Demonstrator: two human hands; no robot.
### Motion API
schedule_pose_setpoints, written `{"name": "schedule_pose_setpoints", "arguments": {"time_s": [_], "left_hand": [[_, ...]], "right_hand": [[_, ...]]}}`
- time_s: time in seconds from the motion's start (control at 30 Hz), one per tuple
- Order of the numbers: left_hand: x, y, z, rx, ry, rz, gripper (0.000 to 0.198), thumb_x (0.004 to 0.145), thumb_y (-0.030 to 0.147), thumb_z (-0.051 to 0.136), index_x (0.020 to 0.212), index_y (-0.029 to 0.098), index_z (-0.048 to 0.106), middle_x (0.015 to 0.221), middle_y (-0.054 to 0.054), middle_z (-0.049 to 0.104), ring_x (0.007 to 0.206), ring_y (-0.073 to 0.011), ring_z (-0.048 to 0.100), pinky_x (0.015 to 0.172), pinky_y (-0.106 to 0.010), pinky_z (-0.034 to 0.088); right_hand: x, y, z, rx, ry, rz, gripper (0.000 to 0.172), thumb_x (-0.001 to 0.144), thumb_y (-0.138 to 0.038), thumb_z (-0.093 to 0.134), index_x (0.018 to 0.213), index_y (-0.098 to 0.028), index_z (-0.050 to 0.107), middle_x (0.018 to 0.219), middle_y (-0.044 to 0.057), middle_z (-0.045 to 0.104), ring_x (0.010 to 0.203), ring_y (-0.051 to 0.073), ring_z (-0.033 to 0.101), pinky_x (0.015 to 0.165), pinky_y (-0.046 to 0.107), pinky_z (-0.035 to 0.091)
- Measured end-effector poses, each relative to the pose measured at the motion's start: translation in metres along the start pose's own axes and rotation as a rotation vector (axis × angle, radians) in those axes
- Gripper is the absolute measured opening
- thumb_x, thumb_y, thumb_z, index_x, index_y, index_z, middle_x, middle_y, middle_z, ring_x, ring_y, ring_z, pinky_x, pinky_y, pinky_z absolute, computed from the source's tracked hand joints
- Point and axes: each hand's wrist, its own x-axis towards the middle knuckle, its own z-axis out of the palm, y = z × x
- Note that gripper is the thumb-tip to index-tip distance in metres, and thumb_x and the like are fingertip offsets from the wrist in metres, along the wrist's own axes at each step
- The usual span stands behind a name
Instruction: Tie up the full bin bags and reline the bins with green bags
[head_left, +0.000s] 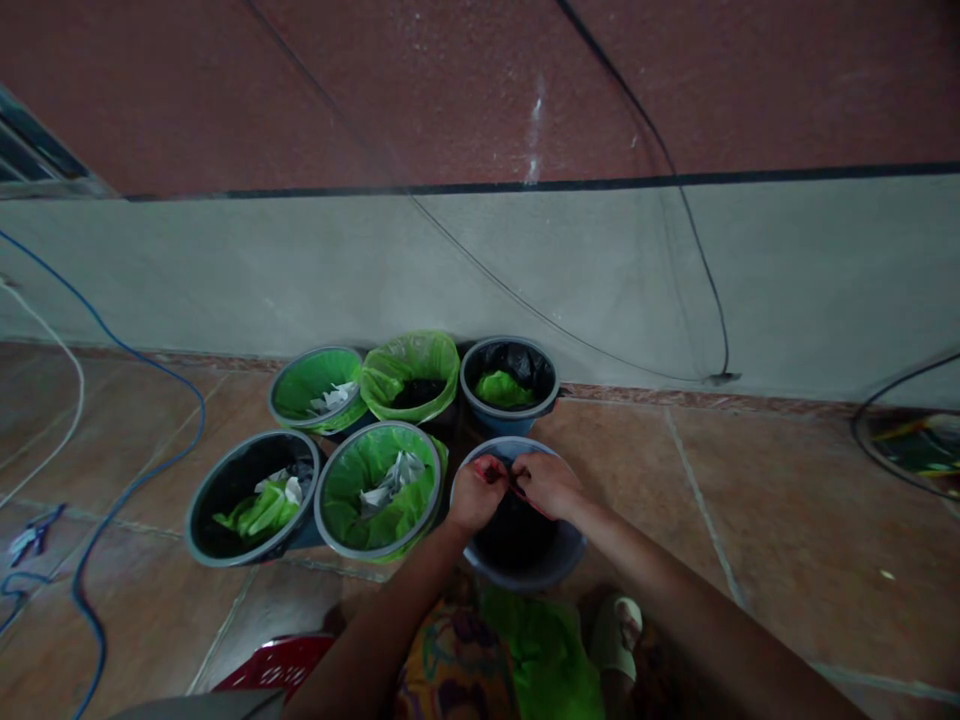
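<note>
My left hand (478,495) and my right hand (546,484) are close together over the far side of a grey bucket (574,548). The fingers of both are bent and pinched around something small and dark, too dim to name. Red shows at the fingertips of my left hand and along my right. Dark material (517,540), perhaps a black bag, fills the inside of the bucket. Green plastic (551,650) lies across my lap, below the bucket.
Several lined bins stand left and behind, among them a green-lined bin (322,512) and a black-lined bin (556,375). A blue hose (131,490) curves over the tiled floor at left. A red plastic item (274,665) is near my left arm. A cable (694,215) hangs down the wall.
</note>
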Motion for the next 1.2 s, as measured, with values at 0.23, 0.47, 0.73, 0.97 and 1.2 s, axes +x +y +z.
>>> {"name": "schedule_pose_setpoints", "arguments": {"time_s": [0.23,0.47,0.73,0.97,1.2], "left_hand": [[0.001,-0.016,0.002,-0.018,0.06,0.016,0.011,0.073,0.013,0.061,0.074,0.022,0.068,0.074,0.0,0.067,0.074,-0.0163,0.06,0.075,-0.028,0.047],[-0.006,-0.007,0.004,-0.034,0.052,-0.002,0.008,0.078,0.021,0.066,0.082,0.022,0.072,0.08,-0.002,0.07,0.077,-0.0184,0.063,0.077,-0.029,0.047],[-0.009,-0.004,0.001,-0.027,0.055,-0.048,0.006,0.073,0.025,0.071,0.069,0.022,0.069,0.067,0.0,0.065,0.067,-0.0155,0.057,0.068,-0.026,0.045],[-0.006,-0.009,0.003,-0.16,0.051,-0.104,0.009,0.066,0.028,0.076,0.063,0.022,0.07,0.066,0.0,0.068,0.064,-0.0155,0.059,0.066,-0.027,0.047],[-0.007,-0.01,0.004,-0.156,0.043,-0.11,0.009,0.068,0.026,0.074,0.062,0.021,0.07,0.066,-0.001,0.069,0.065,-0.0158,0.061,0.069,-0.028,0.048]], "right_hand": [[0.004,0.003,0.007,0.08,0.017,-0.012,0.038,0.093,-0.013,0.042,0.118,-0.018,0.071,0.123,0.009,0.071,0.114,0.019,0.063,0.096,0.026,0.043],[0.005,0.001,0.008,0.258,-0.102,-0.006,0.038,0.097,-0.017,0.038,0.117,-0.012,0.07,0.095,0.008,0.074,0.063,0.011,0.065,0.068,0.023,0.048],[0.008,0.007,0.013,0.244,-0.055,-0.021,0.029,0.091,-0.018,0.048,0.094,-0.018,0.077,0.077,0.003,0.073,0.067,0.013,0.064,0.066,0.022,0.045],[0.0,0.002,0.007,-0.004,0.059,-0.073,0.032,0.091,-0.022,0.046,0.098,-0.022,0.078,0.103,0.007,0.076,0.099,0.02,0.067,0.086,0.028,0.044],[-0.009,0.001,-0.002,-0.232,0.091,-0.135,0.03,0.094,-0.025,0.045,0.091,-0.021,0.075,0.103,0.008,0.074,0.095,0.021,0.068,0.08,0.028,0.044]]}}
